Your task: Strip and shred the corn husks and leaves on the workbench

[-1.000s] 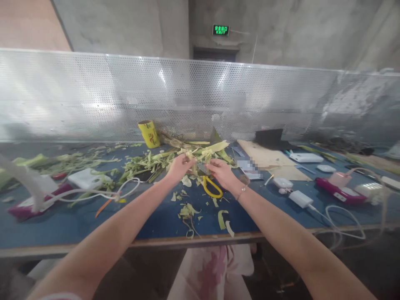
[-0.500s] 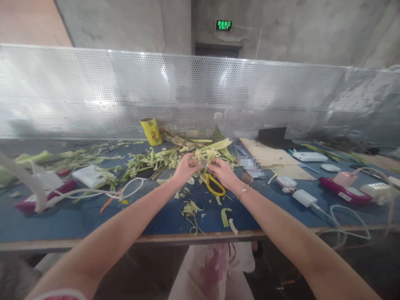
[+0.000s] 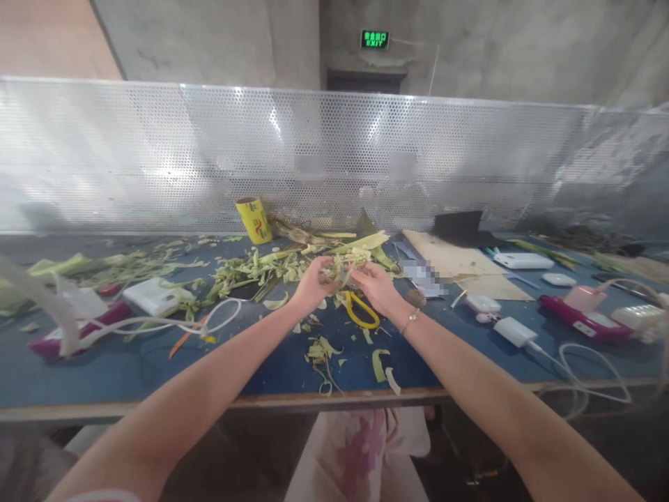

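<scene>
A small bunch of leaf strips (image 3: 345,262), pale green and yellowish, is held just above the blue counter (image 3: 104,369), near its middle and in front of the larger heap of cut leaves (image 3: 251,268). The left hand (image 3: 312,284) has its grip closed on the bunch's left end, fingers curled round it. The right hand (image 3: 377,287) meets it from the other side, its grip pinched shut on the right end with thumb and fingertips; a thin bracelet (image 3: 411,319) sits on that wrist.

Yellow-handled scissors (image 3: 360,315) lie on the counter right under the right hand, untouched. Leaf scraps (image 3: 321,348) are scattered toward the near edge.

To the left lie a white box (image 3: 154,296) and a looping white cable (image 3: 212,317). A yellow cup (image 3: 254,220) leans at the back beside the heap. To the right are a sheet of cardboard (image 3: 449,261), a white charger (image 3: 515,331) and a pink device (image 3: 580,317). A perforated metal screen (image 3: 157,153) runs along the back of the counter, with a green exit sign (image 3: 375,39) on the wall above.
</scene>
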Available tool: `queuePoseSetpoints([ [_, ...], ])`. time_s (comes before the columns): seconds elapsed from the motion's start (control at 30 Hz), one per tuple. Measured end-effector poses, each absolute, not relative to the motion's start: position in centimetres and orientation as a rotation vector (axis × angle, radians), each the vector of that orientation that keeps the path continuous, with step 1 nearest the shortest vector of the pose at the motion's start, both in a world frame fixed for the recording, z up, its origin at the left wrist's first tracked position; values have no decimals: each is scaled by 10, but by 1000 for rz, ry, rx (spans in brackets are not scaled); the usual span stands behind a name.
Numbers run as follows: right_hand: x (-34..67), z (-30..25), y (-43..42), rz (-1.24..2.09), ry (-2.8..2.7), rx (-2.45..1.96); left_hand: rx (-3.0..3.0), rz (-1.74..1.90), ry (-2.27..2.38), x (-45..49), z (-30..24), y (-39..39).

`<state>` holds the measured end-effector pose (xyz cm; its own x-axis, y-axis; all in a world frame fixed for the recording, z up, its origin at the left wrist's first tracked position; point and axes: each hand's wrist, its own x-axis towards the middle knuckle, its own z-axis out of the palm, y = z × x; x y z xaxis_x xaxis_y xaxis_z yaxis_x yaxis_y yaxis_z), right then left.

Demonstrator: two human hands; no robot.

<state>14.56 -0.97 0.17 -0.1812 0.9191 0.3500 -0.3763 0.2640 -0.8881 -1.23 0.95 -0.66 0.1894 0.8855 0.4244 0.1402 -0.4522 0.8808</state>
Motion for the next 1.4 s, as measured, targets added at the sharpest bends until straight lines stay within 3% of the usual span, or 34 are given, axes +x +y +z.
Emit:
queuePoseSetpoints([
  [0.27,153,-3,-1,1183,-1283,-626,1792,1175,1082,-11,-8,3],
  [0.6,160,-2,1,916,-1479,-833,1436,1105,896,-4,0,-4],
  [0.9,160,4,-7,1032,-1582,-636,1536,987,844,-4,-2,-7],
  [1.17,164,2,-2,740,-1748,-911,1642,1063,940,-8,-5,-1],
  [1.4,148,2,-11,868,-1531,-870,1633,1284,1024,-5,-5,-1],
])
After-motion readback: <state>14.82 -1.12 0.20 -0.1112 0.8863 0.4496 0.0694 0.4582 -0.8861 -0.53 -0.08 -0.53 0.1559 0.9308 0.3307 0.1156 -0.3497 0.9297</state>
